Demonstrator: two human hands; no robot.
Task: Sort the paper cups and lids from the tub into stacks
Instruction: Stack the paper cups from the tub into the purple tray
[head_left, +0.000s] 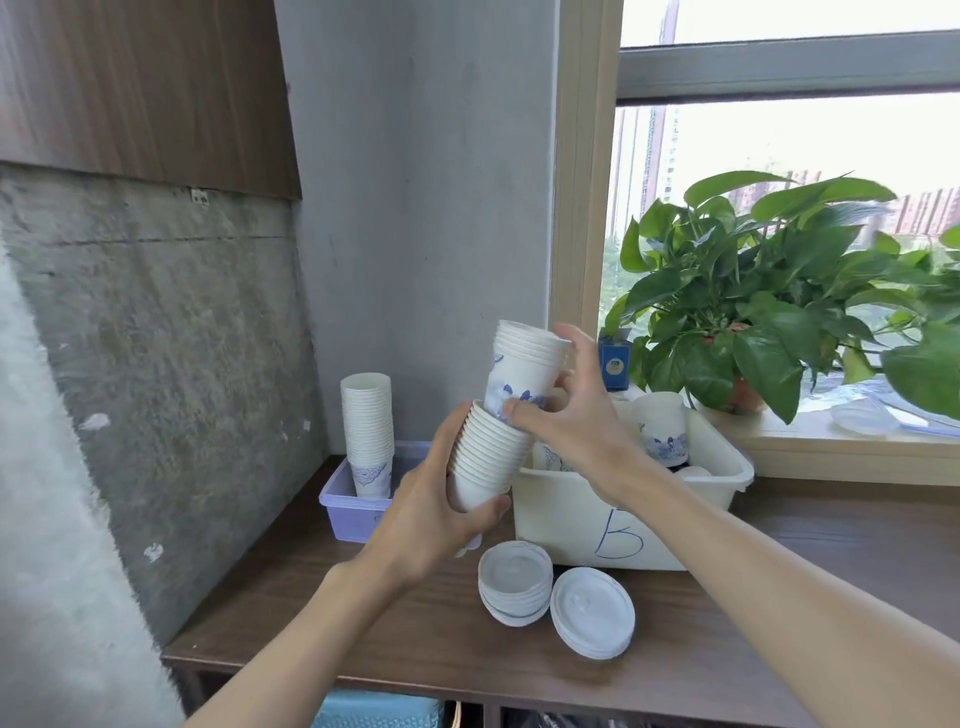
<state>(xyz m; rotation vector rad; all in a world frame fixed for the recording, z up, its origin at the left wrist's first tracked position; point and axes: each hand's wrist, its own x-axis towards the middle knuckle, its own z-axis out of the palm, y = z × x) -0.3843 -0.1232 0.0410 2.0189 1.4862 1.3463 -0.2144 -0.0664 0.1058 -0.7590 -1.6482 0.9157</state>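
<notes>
My left hand (436, 499) grips a stack of white paper cups (485, 457) from below, held above the table. My right hand (571, 415) holds a second, smaller stack of cups with blue print (524, 364), its bottom pushed into the top of the lower stack. Behind them stands the cream tub (582, 514) marked with a blue "B", with more blue-print cups (662, 431) inside. A tall cup stack (367, 431) stands in a small lilac bin (343, 506) at the left. Two piles of white lids (514, 582) (592, 613) lie in front of the tub.
The dark wooden tabletop (395, 644) ends at a grey wall on the left. A potted green plant (753, 312) and clear plastic lids (867, 415) sit on the windowsill at the right. A small blue box (614, 364) stands behind the tub.
</notes>
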